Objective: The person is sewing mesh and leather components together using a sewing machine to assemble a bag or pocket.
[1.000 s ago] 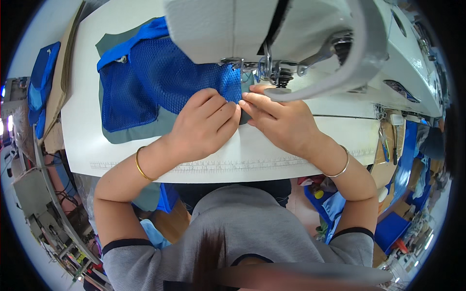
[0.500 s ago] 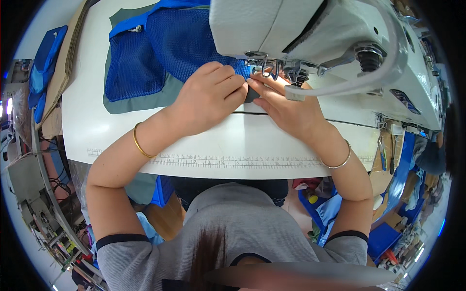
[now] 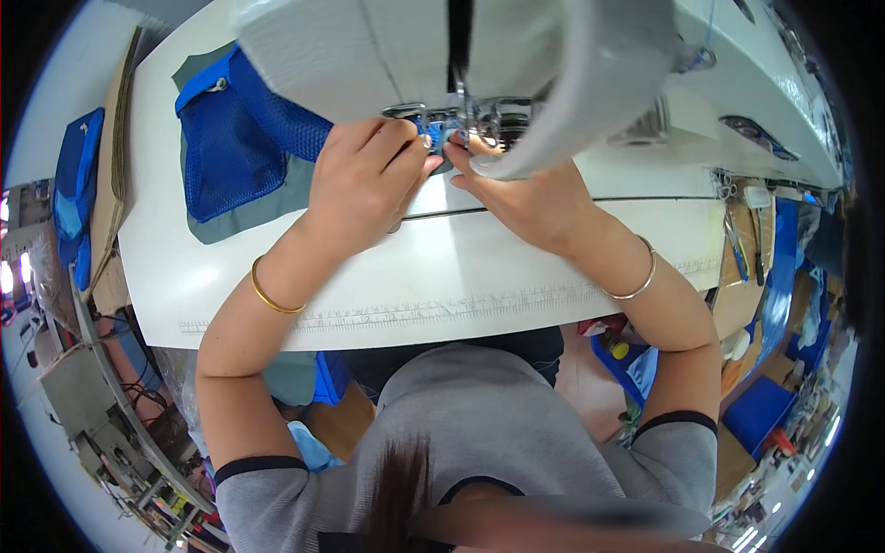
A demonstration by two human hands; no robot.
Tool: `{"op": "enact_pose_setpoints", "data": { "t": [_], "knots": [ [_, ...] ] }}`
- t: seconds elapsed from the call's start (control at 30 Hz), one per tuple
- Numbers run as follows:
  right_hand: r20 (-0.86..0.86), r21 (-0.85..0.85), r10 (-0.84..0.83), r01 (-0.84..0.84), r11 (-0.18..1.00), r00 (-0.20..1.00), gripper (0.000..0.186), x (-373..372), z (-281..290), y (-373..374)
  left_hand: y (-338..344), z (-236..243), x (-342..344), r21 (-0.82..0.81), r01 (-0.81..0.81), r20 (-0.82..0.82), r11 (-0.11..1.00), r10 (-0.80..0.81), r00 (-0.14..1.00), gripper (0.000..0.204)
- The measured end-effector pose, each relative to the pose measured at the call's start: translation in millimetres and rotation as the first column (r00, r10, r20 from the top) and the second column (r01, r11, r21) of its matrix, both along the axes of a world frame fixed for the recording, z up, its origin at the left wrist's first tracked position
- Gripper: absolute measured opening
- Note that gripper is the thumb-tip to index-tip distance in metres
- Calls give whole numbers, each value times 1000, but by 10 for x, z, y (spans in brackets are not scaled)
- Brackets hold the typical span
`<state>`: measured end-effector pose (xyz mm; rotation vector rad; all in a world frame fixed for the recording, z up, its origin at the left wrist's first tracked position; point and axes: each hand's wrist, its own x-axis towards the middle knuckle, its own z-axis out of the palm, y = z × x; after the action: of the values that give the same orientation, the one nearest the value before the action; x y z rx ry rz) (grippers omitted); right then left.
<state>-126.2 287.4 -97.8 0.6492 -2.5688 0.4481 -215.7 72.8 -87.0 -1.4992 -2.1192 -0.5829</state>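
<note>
Under the white sewing machine's head [image 3: 406, 55], both my hands meet at the metal presser foot [image 3: 461, 124]. My left hand [image 3: 361, 184] has curled fingers pinching the edge of a blue mesh fabric piece [image 3: 235, 157], just left of the foot. From the other side my right hand [image 3: 530, 203] reaches in, thumb and forefinger close together on the work. Its other fingers are partly hidden behind the machine's white curved part. The mesh lies over grey-green fabric [image 3: 217, 229] and has a bright blue band along its top. The needle point cannot be made out.
A printed ruler scale [image 3: 387, 313] runs along the front of the white table [image 3: 277, 327]. Scissors [image 3: 725, 184] and slim hand tools [image 3: 737, 244] lie at the right end. Blue folded pieces [image 3: 78, 198] hang at the left, beside brown board. Blue bins [image 3: 761, 415] stand below right.
The view has tilted and shifted, so the machine head covers more of the mesh. My hands stay at the presser foot, with fingertips a little closer together.
</note>
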Motion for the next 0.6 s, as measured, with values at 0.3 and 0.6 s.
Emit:
{"op": "enact_pose_setpoints", "data": {
  "t": [0.3, 0.6],
  "knots": [
    [42, -156, 3, 3, 988, 999, 18, 11, 44, -30, -27, -42, -75, -12, 108, -20, 994, -108, 994, 30],
    [-4, -115, 43, -43, 992, 999, 10, -22, 21, 10, -13, 48, 5, -144, 45, -74, 988, -56, 996, 26]
  ]
}}
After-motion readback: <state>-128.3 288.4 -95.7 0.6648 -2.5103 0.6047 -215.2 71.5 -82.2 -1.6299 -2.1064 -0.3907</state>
